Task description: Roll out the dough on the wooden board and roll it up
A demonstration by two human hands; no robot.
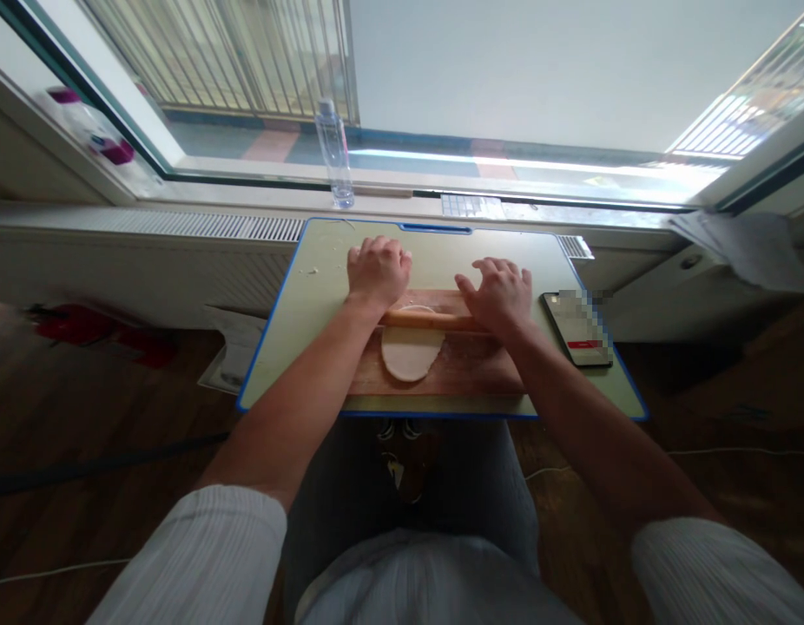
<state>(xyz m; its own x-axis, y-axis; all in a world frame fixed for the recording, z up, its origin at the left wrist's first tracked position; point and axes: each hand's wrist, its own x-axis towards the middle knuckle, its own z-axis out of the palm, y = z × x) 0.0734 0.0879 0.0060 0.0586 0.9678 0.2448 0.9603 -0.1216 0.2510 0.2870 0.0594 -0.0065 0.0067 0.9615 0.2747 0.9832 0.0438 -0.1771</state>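
A wooden rolling pin (pixel 428 320) lies crosswise over a flat, pale round of dough (pixel 411 354). The dough rests on a reddish-brown wooden board (pixel 484 369) and shows on both sides of the pin. My left hand (pixel 379 271) is at the pin's left end, its fingers curled and closed. At the other end my right hand (pixel 499 293) bears on the pin with its palm, fingers spread and reaching forward. Both hands hide the pin's ends.
The board sits on a pale green folding table (pixel 324 304) with a blue edge. A phone (pixel 575 330) lies at its right side. Beyond stand a clear bottle (pixel 335 156) on the windowsill and a radiator (pixel 233 227). Papers (pixel 754 247) hang at the right.
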